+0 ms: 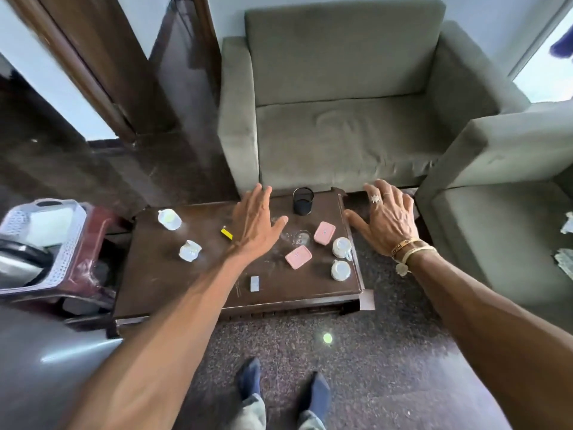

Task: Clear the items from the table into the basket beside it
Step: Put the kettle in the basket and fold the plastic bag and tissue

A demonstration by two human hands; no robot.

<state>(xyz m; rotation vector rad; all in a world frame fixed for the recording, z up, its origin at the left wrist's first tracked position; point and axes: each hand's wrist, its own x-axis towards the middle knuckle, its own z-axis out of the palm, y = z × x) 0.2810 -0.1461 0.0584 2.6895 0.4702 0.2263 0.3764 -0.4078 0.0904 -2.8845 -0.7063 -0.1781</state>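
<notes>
While both hands [254,225] [387,217] spread open, two pink cases [324,232] [298,257] lie between them.

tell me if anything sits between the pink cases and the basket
Yes, along the tabletop: the left hand and its forearm cross the path from the pink cases to the basket, and a yellow piece and two white cups lie further left. Lifting over them should clear.

Left hand [254,221], right hand [387,212] spread flat over table [173,274]; basket [66,243] at left.
</notes>
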